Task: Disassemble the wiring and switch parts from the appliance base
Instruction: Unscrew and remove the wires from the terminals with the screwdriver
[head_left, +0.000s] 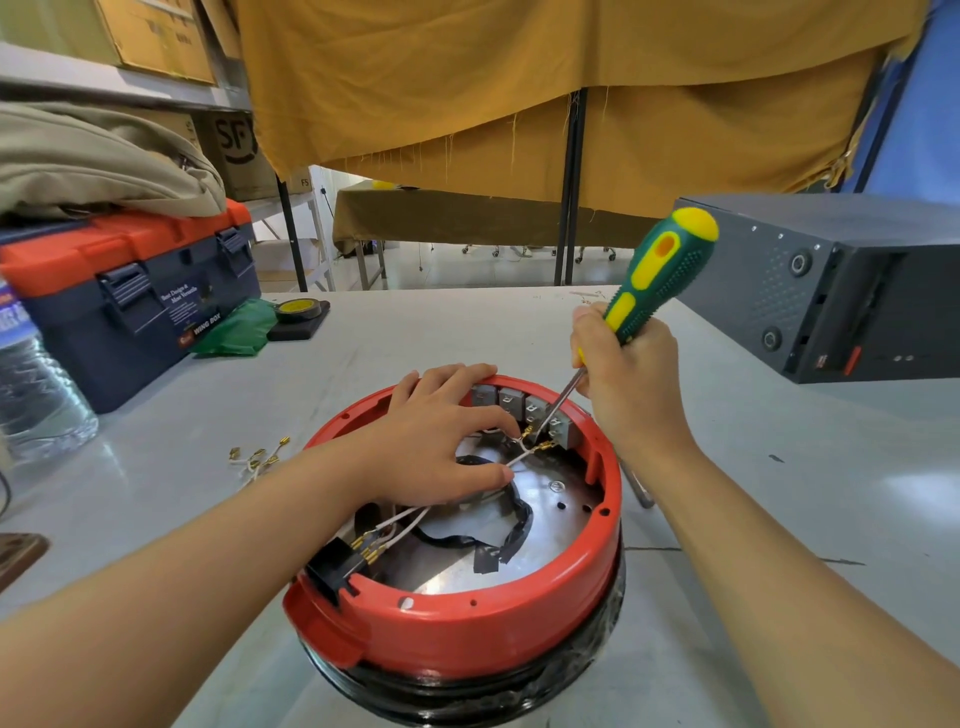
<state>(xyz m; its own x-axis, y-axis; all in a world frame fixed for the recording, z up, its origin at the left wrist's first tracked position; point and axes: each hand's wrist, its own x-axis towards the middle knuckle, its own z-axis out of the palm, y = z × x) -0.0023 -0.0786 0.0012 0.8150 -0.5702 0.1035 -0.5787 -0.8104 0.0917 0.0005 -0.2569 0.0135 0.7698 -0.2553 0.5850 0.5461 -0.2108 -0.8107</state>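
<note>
The red round appliance base (498, 631) sits upside down on the table, its shiny metal floor showing. A row of grey switch blocks (524, 408) lines its far inner wall. My left hand (441, 441) lies inside the base, pinching a white wire (519, 460) with brass terminals near the switches. In my right hand (623, 374) is a green and yellow screwdriver (660, 280); its tip rests at the terminals of the right-hand switch blocks. Black taped wiring (511, 535) curls over the metal floor. A black connector block (337, 569) with brass pins sits at the near left rim.
Loose white wires with brass terminals (257, 460) lie on the table left of the base. An orange and navy toolbox (130, 301) and a water bottle (36, 395) stand at left. Black tape roll (298, 312) lies behind. A dark metal box (841, 291) stands at right.
</note>
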